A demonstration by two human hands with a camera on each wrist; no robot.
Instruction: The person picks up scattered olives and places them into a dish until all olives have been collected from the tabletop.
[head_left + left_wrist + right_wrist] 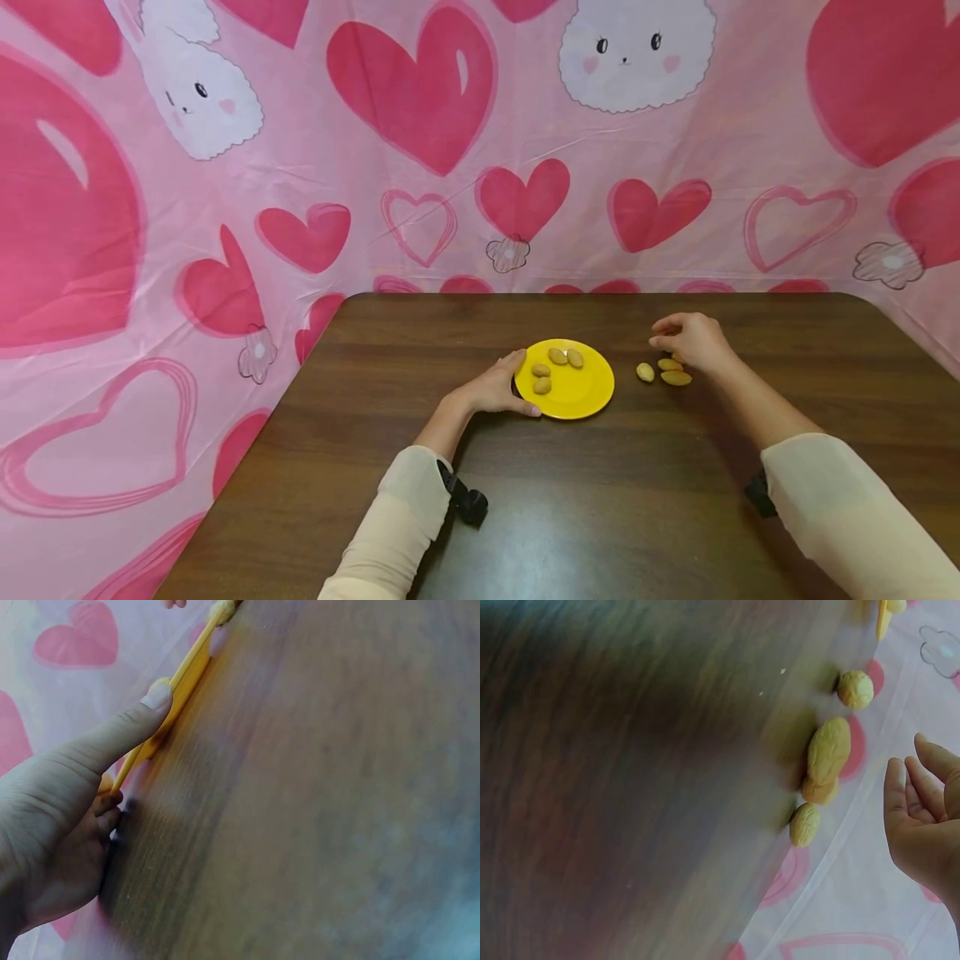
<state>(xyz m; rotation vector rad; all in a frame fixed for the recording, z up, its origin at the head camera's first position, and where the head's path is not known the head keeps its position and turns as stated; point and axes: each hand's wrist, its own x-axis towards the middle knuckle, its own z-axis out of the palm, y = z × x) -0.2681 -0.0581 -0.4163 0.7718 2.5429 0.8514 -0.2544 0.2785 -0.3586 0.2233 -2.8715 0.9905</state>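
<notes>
A round yellow plate [581, 392] lies on the table with several small tan oval pieces [557, 357] on it. They are wrinkled and look nut-like, but their exact kind is unclear. My left hand [491, 387] grips the plate's left side; in the left wrist view the thumb [139, 724] presses on the rim, while the other fingers are partly hidden. To the right of the plate, several more oval pieces [676, 378] sit in a loose group. Just above them hovers my right hand [697, 340], fingers loosely bent. Its thumb and fingertips [895, 774] hold nothing in the right wrist view.
The brown wooden table [600, 492] has rounded far corners. Behind it and along the left hangs a pink cloth [420, 200] with hearts and white animal faces. A black wrist camera [468, 504] projects from the left forearm.
</notes>
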